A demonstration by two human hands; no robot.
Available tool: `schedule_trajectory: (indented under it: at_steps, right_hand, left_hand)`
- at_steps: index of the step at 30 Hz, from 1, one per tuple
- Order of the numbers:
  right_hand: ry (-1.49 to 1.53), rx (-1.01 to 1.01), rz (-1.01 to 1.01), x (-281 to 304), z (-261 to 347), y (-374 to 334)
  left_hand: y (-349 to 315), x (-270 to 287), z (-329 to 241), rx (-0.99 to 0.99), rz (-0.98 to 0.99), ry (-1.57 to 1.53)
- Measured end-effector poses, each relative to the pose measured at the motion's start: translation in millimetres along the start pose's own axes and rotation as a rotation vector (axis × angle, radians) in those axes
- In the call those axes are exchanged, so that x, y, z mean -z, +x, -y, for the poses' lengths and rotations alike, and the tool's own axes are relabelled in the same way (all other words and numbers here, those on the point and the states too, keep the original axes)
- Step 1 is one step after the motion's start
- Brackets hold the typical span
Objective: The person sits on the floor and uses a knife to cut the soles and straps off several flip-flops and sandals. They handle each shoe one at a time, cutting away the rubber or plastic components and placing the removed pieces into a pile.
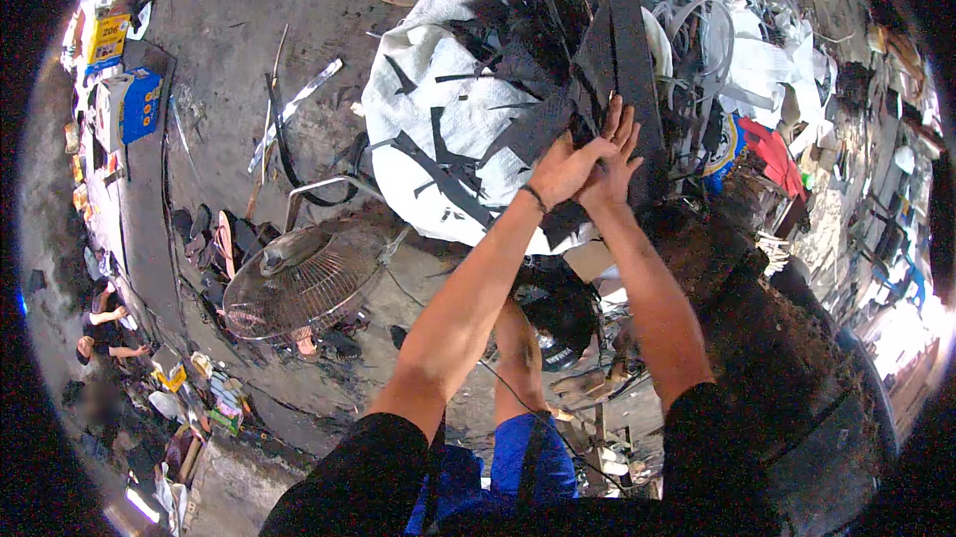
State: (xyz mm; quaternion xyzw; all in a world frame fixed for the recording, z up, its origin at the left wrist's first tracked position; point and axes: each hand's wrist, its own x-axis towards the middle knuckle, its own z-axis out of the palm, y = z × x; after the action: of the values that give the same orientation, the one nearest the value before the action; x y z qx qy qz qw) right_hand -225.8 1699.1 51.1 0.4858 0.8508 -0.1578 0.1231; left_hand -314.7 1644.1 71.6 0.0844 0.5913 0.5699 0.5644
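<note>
My left hand (566,170), with a dark band at the wrist, reaches across to my right hand, and the two overlap. Its fingers look closed; what they hold, if anything, is hidden. My right hand (615,160) lies with stretched fingers against a long black sheet (635,64), which runs away from me. Beneath and beside the hands, black offcuts and strips (518,39) are heaped on a white cloth-like sack (403,153) with a rounded outline. Narrow black scraps (440,183) are strewn over its left side.
A wire fan cage (299,288) stands at the left, near a bent metal tube. Clear plastic strips (697,14) tangle at the far right, by a red scrap (775,158). Blue-and-white boxes (139,107) stand far left. A dark bulky object (797,378) is at my right.
</note>
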Motion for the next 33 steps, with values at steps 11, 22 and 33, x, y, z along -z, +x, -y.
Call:
schedule_trajectory:
  at_steps: [11,22,33]
  right_hand:
    - [0.218,-0.087,-0.038,46,3,44]
    - [0.204,0.033,-0.062,52,-27,65]
    - [0.124,-0.112,-0.063,69,22,75]
  left_hand:
    - [-30,80,76,-0.139,0.114,1.066]
    - [32,84,83,-0.456,-0.057,1.819]
    - [-219,139,-38,-0.526,0.672,1.603]
